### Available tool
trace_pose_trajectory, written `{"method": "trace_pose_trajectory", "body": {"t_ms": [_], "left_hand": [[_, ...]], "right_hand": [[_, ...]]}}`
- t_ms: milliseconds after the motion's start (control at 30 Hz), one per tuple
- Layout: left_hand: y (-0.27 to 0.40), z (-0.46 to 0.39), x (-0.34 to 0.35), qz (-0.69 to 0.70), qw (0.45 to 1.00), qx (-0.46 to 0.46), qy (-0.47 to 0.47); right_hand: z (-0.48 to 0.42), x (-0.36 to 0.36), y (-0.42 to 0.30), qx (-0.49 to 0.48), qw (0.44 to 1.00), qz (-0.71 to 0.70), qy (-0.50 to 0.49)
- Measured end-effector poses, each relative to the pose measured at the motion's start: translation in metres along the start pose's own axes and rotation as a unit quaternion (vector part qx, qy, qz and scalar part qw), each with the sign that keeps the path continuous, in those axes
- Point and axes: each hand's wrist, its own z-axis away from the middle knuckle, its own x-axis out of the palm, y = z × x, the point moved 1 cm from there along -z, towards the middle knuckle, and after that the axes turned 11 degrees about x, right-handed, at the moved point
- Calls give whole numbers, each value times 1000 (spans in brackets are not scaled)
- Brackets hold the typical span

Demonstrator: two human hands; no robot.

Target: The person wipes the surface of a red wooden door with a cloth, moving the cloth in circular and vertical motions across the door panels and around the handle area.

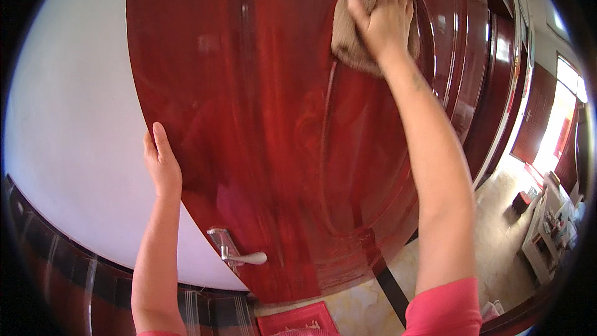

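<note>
A glossy reddish-brown door (pixel 280 140) fills the middle of the head view. High on its face, my right hand (pixel 385 23) presses a brown cloth (pixel 350 32) against the panel, fingers spread over it. The cloth is bunched and reaches the top rim of the picture. My left hand (pixel 163 161) grips the door's left edge, thumb on the front face; the other fingers are mostly hidden behind it. Below that hand, a silver lever handle (pixel 245 257) on its metal plate sits low on the door.
A white wall (pixel 74 116) stands to the left, with dark tiles (pixel 70 270) below it. On the floor lies a red mat (pixel 298 319). To the right are a marbled floor (pixel 499 224), a small dark stool-like object (pixel 521 201) and a cluttered low table (pixel 550 238).
</note>
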Motion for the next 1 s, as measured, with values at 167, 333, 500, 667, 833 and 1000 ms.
{"method": "trace_pose_trajectory", "body": {"t_ms": [167,333,500,667,833,1000], "left_hand": [[-15,13,-8,0,1000,-5,-11],[-42,36,4,25,997,-65,22],[-42,35,5,-7,998,-35,47],[-31,41,3,-40,998,-44,36],[-28,41,9,-12,998,-35,47],[-45,37,6,-18,998,-34,41]], "right_hand": [[148,-62,-10,-1,983,53,-178],[319,-124,12,43,919,60,-387],[410,-167,31,54,808,119,-575],[313,-150,55,110,881,115,-446],[172,-111,92,79,968,98,-218],[133,-92,106,147,968,188,-74]]}}
